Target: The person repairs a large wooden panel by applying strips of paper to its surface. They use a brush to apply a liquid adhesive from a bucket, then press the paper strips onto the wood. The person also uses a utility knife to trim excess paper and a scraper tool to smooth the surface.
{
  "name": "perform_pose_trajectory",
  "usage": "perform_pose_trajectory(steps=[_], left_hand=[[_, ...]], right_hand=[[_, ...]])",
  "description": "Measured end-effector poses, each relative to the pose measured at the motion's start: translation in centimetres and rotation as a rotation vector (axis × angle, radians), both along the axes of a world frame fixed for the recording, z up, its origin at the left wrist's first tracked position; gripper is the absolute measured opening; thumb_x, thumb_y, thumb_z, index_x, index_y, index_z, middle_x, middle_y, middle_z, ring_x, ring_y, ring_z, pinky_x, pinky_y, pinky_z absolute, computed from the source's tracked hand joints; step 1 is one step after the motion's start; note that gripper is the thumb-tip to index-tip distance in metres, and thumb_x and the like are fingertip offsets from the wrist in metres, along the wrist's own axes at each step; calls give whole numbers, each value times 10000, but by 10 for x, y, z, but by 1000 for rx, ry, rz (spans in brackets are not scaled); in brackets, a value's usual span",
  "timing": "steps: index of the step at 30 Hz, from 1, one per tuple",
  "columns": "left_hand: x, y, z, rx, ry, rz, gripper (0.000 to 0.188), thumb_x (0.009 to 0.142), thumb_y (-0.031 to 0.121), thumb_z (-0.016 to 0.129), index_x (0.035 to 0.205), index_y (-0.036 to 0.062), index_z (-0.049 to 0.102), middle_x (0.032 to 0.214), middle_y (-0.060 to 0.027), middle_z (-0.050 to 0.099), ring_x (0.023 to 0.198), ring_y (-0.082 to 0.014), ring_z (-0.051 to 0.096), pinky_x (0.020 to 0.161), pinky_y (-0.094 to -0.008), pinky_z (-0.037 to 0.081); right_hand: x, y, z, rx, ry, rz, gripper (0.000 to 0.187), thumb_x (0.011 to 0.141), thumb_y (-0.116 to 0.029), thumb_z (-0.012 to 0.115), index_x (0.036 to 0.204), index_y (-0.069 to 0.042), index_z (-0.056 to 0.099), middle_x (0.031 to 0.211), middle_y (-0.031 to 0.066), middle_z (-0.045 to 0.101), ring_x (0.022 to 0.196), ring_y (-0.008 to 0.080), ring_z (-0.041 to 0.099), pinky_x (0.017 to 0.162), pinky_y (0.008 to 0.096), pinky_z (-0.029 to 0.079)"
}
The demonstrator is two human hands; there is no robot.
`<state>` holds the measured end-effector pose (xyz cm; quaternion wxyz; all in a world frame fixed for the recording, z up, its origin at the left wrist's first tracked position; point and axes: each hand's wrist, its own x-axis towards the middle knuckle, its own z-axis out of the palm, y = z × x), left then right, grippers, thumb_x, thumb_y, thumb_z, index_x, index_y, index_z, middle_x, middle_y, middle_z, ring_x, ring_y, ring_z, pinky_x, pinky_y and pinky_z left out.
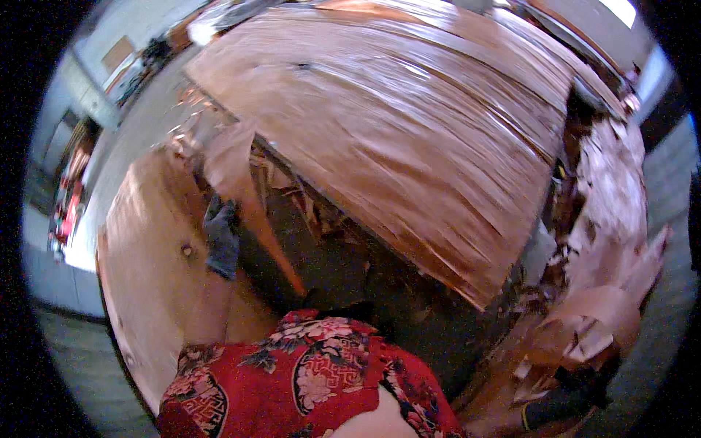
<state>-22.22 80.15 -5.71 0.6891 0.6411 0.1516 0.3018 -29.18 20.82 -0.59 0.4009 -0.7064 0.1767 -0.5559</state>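
My left hand (221, 237), in a blue-grey work glove, is closed at the lower edge of a torn piece of wood veneer (232, 164). A long, narrow tongue of that piece hangs to the right of the glove. Under my left forearm lies a pale veneer sheet (150, 233) with a few dark knots. At the lower right, my right hand (584, 388) wears a dark glove beside curled veneer scraps (595, 314). Its fingers are too dark and blurred to make out.
A large stack of reddish-brown veneer sheets (394, 139) fills the middle, its near corner pointing toward me. Crumpled veneer waste (610, 197) is heaped along the right. Broken bits lie on the dark floor (328, 270) between. Red clutter (71, 208) stands far left.
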Motion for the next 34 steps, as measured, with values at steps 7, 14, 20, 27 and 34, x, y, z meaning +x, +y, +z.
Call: perform_pose_trajectory(steps=[7, 14, 20, 27, 34], left_hand=[[-157, 79, -108, -157, 191, 585, 395, 789, 1, 599, 1179, 41, 555, 871, 13, 578, 727, -103, 520, 623, -234, 426], [-187, 148, -191, -341, 118, 732, 381, 780, 13, 611, 1159, 44, 588, 813, 24, 572, 625, -81, 483, 528, -214, 373], [-122, 254, -212, -176, 195, 561, 246, 798, -3, 572, 1040, 10, 614, 892, 48, 586, 736, -62, 506, 624, -212, 404], [56, 342, -131, -65, 203, 280, 248, 819, 35, 581, 1064, 21, 612, 944, 17, 604, 833, -108, 542, 754, -246, 434], [190, 455, -111, -114, 185, 129, 317, 827, 56, 613, 1144, 49, 599, 1022, -2, 634, 874, -88, 573, 779, -209, 453]], right_hand=[[70, 12, -2, 73, -73, 237, 166, 920, -204, 492, 932, -42, 524, 707, 33, 491, 606, 123, 452, 519, 265, 413], [110, 152, 31, 105, -74, 399, 174, 909, -206, 514, 850, -42, 522, 647, 25, 467, 542, 117, 425, 486, 259, 388], [154, 313, 40, 220, 33, 537, 204, 900, -207, 532, 779, -43, 520, 596, 18, 447, 488, 112, 401, 457, 253, 367], [224, 387, 34, 86, 193, 335, 229, 881, -226, 552, 761, -32, 532, 594, 24, 476, 475, 119, 409, 437, 244, 363], [336, 520, -7, 139, 174, 454, 203, 875, -202, 557, 773, -27, 543, 595, 36, 483, 469, 120, 433, 444, 263, 385]])
